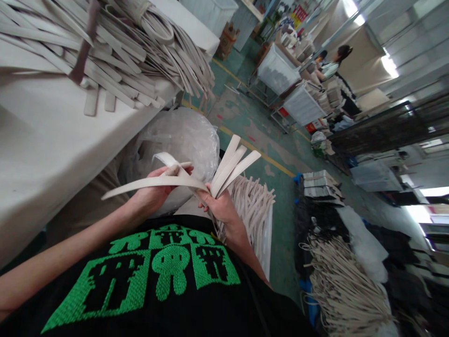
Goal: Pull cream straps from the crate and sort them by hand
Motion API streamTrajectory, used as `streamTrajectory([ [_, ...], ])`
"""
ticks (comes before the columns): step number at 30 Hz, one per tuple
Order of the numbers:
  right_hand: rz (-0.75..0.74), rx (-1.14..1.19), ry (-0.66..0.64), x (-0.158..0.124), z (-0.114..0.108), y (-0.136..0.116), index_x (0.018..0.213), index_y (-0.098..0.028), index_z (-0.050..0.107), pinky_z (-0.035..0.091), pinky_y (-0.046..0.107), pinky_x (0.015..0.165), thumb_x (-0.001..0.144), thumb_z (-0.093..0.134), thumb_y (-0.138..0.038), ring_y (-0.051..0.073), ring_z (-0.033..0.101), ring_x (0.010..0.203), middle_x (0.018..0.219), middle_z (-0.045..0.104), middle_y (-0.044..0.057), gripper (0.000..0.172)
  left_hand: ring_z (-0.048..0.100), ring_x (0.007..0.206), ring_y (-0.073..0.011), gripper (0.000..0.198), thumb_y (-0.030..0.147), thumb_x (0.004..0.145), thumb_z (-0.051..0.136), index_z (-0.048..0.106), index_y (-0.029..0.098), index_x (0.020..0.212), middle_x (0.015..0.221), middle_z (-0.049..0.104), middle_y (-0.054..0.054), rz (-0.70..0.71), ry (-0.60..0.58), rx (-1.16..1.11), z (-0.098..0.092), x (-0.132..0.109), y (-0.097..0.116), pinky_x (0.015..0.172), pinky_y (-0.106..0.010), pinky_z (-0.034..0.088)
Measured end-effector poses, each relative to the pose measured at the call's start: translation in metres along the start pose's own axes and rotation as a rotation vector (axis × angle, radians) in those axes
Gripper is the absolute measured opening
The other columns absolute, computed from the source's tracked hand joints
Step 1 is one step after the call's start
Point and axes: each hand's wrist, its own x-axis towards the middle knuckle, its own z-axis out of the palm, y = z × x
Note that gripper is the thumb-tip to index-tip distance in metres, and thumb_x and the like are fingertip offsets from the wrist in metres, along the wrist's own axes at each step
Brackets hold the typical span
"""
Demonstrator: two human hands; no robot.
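Note:
Several flat beige strips (pixel 229 167) fan upward out of my right hand (pixel 220 205), whose fingers and thumb are closed round them. Across my left hand (pixel 162 182) lie more pale strips (pixel 150 182), one curving out to the left and one crossing it near the fingers. My left fingers are bent against these strips, the thumb on top. The strips run from one hand to the other in front of my black shirt with a green pattern.
A covered table (pixel 70 135) at the left bears a heap of strips (pixel 115 56). Clear plastic (pixel 189 135) bulges beyond my hands. A bin of strips (pixel 252 201) stands at the right. Farther off are carts (pixel 278 70), a seated person (pixel 331 68) and a strip pile (pixel 347 285).

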Motion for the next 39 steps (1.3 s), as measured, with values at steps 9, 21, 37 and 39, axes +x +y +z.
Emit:
streamTrajectory([
  [9,-0.046,-0.134,0.053,0.006,0.004,-0.006,0.081,-0.018,0.069,0.047,0.022,0.042,0.086,0.068,-0.051,0.012,0.057,0.045,0.056,0.062,-0.001,0.034,0.072,0.093,-0.0283,0.029,0.045,0.08,0.076,0.079,0.016,0.084,0.096,0.079,-0.013,0.041,-0.132,0.073,0.0,-0.004,0.005,0.087,-0.04,0.056],
  [21,-0.111,-0.308,0.107,0.0,-0.002,-0.007,0.071,-0.02,0.071,0.05,0.027,0.052,0.086,0.068,-0.037,0.016,0.061,0.054,0.056,0.063,0.001,0.024,0.069,0.074,-0.0224,0.008,0.019,0.08,0.075,0.08,0.023,0.085,0.068,0.074,-0.004,-0.051,-0.117,0.297,-0.015,-0.012,-0.015,0.072,-0.029,0.055],
  [37,-0.241,0.076,0.011,0.04,0.008,0.008,0.088,-0.024,0.072,0.057,0.035,0.083,0.078,0.075,-0.045,0.022,0.068,0.094,0.098,0.074,0.003,0.024,0.072,0.089,-0.028,0.029,0.041,0.083,0.076,0.076,0.017,0.098,0.093,0.077,-0.013,-0.273,-0.43,0.07,-0.003,-0.021,-0.016,0.081,-0.038,0.056],
  [39,-0.166,0.092,0.121,0.031,0.002,0.008,0.086,-0.023,0.069,0.054,0.029,0.064,0.074,0.077,-0.051,0.017,0.064,0.07,0.082,0.072,0.002,0.031,0.073,0.093,-0.0289,0.03,0.04,0.081,0.078,0.075,0.017,0.1,0.1,0.077,-0.015,-0.397,-0.461,0.036,-0.012,-0.013,-0.028,0.08,-0.037,0.056],
])
